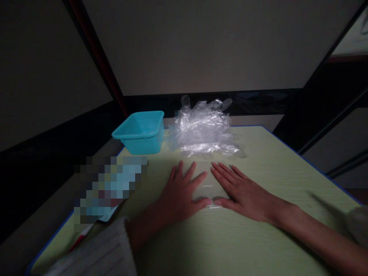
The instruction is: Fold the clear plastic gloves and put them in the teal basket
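My left hand (pixel 184 191) lies flat with its fingers spread, pressing on a thin clear plastic sheet (pixel 209 188) on the table. From the other side my right hand (pixel 240 191) rests flat on the same plastic, its fingers stretched out and side by side. The two thumbs almost meet at the near edge of the plastic. Much of its outline is hard to make out under the hands. Just beyond the fingertips is a heap of crumpled clear plastic gloves (pixel 204 128).
The pale yellow-green table (pixel 258 237) has a blue edge. A turquoise basin (pixel 140 134) stands at the back left. Nearer on the left lies a blurred-out item (pixel 115 188), with a red and white object (pixel 82 237) partly beneath it. A wall rises behind.
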A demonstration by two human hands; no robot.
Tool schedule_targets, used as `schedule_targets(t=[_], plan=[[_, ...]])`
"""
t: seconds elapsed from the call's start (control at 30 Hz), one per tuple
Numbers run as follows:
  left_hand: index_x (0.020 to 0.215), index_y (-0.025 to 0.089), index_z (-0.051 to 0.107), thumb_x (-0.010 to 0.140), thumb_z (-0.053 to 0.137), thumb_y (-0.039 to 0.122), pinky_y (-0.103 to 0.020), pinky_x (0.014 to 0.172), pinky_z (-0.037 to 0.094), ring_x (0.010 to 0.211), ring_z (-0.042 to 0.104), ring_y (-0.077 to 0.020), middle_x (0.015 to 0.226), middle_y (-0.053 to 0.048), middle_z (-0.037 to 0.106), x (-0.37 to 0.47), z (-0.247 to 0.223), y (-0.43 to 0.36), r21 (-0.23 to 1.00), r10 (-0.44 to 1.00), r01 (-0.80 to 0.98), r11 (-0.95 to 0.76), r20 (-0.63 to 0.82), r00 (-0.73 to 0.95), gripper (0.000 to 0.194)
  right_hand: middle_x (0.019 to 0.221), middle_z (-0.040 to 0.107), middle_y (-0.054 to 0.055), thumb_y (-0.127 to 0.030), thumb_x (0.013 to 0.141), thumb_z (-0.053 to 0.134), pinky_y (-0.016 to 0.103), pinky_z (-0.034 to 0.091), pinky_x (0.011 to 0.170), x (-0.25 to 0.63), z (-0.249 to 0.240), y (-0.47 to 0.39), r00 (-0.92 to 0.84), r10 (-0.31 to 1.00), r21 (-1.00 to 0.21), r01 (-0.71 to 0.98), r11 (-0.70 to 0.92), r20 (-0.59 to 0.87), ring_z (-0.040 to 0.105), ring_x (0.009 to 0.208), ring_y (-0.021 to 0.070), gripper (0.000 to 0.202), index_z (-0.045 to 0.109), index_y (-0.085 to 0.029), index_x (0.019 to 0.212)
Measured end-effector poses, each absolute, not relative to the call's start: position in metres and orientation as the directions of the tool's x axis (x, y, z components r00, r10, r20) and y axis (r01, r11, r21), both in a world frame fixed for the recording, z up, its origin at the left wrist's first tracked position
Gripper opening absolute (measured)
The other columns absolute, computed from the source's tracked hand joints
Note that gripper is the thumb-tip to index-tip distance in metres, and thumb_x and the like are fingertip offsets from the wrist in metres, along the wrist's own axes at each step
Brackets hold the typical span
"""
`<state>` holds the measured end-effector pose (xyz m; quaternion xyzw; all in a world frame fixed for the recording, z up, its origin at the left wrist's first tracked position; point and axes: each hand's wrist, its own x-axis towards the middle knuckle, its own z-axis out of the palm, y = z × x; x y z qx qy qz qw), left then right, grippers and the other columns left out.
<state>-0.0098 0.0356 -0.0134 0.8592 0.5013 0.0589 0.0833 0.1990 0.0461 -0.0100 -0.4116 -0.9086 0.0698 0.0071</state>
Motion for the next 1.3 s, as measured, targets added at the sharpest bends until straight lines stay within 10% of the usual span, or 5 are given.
schedule_targets(t=[0.3,0.5,0.63,1.3], plan=[[0.139,0.016,0.028,0.077,0.053,0.057,-0.063,0.103,0.013,0.136,0.004,-0.0381,0.149,-0.018,0.010,-0.015,-0.013,0.037,0.253,0.846,0.811,-0.528,0.074,0.528,0.078,0.148,0.011,0.019,-0.063,0.085,0.031,0.061,0.009,0.105,0.217,-0.002,0.055,-0.736,0.676,-0.275,0.655,0.704,-0.023,0.008,0.136,0.0326,0.082,0.012,-0.009,0.143],[0.111,0.013,0.055,0.081,0.050,0.025,-0.043,0.096,0.041,0.114,0.050,-0.0256,0.123,-0.015,0.055,-0.020,-0.012,0.027,0.281,0.751,0.705,-0.651,0.369,0.547,0.033,0.116,0.058,0.011,-0.030,0.087,0.051,0.038,0.042,0.093,0.221,0.032,0.047,-0.823,0.559,-0.345,0.499,0.795,0.097,0.053,0.108,0.0212,0.032,0.055,-0.015,0.115],[0.100,0.015,0.058,0.077,0.051,0.020,-0.037,0.082,0.048,0.091,0.058,-0.0222,0.101,-0.009,0.064,-0.018,-0.008,0.019,0.198,0.695,0.682,-0.704,0.389,0.604,0.025,0.085,0.061,0.004,-0.019,0.079,0.057,0.034,0.044,0.078,0.217,0.043,0.035,-0.837,0.546,-0.252,0.520,0.816,0.042,0.056,0.083,0.0185,0.008,0.062,-0.017,0.085],[0.093,0.017,0.056,0.070,0.060,0.034,-0.041,0.083,0.048,0.091,0.056,-0.0254,0.101,-0.010,0.062,-0.015,-0.003,0.017,0.116,0.736,0.738,-0.665,0.273,0.620,0.030,0.092,0.061,0.007,-0.012,0.074,0.052,0.038,0.043,0.084,0.210,0.023,0.031,-0.848,0.529,-0.029,0.529,0.848,0.026,0.055,0.087,0.0223,0.021,0.060,-0.016,0.093]])
